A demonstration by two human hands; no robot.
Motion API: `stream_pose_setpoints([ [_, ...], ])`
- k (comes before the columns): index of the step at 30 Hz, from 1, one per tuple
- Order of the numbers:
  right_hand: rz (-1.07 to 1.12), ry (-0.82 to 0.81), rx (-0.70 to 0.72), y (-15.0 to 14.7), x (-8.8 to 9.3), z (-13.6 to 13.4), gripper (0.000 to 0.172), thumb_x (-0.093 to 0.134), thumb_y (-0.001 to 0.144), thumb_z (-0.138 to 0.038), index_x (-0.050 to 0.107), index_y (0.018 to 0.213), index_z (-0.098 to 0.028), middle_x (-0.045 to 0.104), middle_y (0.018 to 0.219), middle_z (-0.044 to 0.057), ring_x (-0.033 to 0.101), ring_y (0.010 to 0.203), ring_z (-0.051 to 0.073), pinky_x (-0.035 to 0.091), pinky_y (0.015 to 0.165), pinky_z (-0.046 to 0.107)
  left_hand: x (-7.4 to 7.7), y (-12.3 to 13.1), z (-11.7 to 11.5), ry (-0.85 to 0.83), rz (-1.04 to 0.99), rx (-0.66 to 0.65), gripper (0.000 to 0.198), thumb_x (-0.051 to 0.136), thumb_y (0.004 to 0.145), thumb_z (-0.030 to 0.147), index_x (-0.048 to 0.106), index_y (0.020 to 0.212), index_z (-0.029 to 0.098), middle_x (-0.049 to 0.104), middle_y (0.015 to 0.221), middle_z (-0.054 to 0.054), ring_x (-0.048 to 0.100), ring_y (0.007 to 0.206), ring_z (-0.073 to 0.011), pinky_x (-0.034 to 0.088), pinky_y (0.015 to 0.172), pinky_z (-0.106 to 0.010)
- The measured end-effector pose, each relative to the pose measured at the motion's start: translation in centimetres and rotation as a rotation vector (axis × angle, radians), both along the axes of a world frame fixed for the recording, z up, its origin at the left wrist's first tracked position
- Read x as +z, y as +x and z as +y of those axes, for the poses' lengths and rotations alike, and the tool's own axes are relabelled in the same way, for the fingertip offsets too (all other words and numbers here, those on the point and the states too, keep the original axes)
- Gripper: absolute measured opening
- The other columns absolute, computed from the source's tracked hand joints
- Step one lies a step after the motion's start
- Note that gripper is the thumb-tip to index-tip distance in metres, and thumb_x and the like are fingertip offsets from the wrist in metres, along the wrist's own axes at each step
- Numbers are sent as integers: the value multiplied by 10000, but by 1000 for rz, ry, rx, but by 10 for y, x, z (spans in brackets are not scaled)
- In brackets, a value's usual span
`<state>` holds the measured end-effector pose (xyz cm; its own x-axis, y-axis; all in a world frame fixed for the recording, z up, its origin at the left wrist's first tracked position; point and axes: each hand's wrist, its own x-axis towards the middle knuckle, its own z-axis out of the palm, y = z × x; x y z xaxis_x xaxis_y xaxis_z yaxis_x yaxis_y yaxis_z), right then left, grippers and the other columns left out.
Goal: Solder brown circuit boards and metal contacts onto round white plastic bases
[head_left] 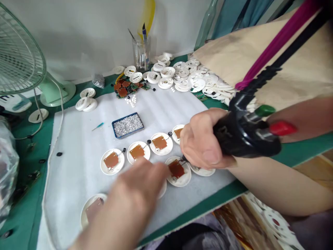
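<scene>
Green matting (27, 194) covers your bench, with a pale green fan (20, 59) at the far left and a white foam sheet (78, 166) spread across the middle. On the foam lie a small blue screwdriver (97, 126) and a blue tray of silver bits (127, 125), with a row of white discs (112, 168) in front, each carrying a brown circuit board (111, 159). Your left hand (130, 198) is a blur over the nearest discs, so its grip can't be read: it may be open, and nothing shows in it. Its fingers (161, 170) come close to the disc (182, 181) under your right hand (200, 139). That hand's grip is closed firmly around a black tool (244, 133) with red and green parts, its front end low beside the disc. Behind lies a heap of white rings (192, 78), below a brown paper bag (255, 59).
</scene>
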<state>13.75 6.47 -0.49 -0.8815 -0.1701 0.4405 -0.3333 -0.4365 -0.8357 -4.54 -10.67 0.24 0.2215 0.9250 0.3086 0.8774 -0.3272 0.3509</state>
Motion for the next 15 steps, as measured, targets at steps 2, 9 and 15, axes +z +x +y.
stream_pose_setpoints([
  [2,40,-76,-114,-1,0,-6,581,419,939,-673,541,1060,-118,462,600,-28,462,609,30,464,695,150,-13,25,-16,-11,10,-62,380,380,902,-21,602,1064,241,633,856,-27,599,767,-172,549,691,-255],
  [9,-162,140,97,1,11,7,519,361,967,-625,492,1031,-128,509,694,-20,513,699,10,482,768,108,-44,44,-14,99,93,-93,397,328,896,-62,577,1070,194,605,786,-29,542,732,-204,547,647,-295],
  [15,-280,172,133,-7,14,0,590,256,990,-635,514,1050,-107,535,744,3,520,717,0,452,698,70,-28,39,-13,-28,32,-165,229,406,950,-5,587,1030,111,664,874,-59,574,778,-204,580,702,-307],
])
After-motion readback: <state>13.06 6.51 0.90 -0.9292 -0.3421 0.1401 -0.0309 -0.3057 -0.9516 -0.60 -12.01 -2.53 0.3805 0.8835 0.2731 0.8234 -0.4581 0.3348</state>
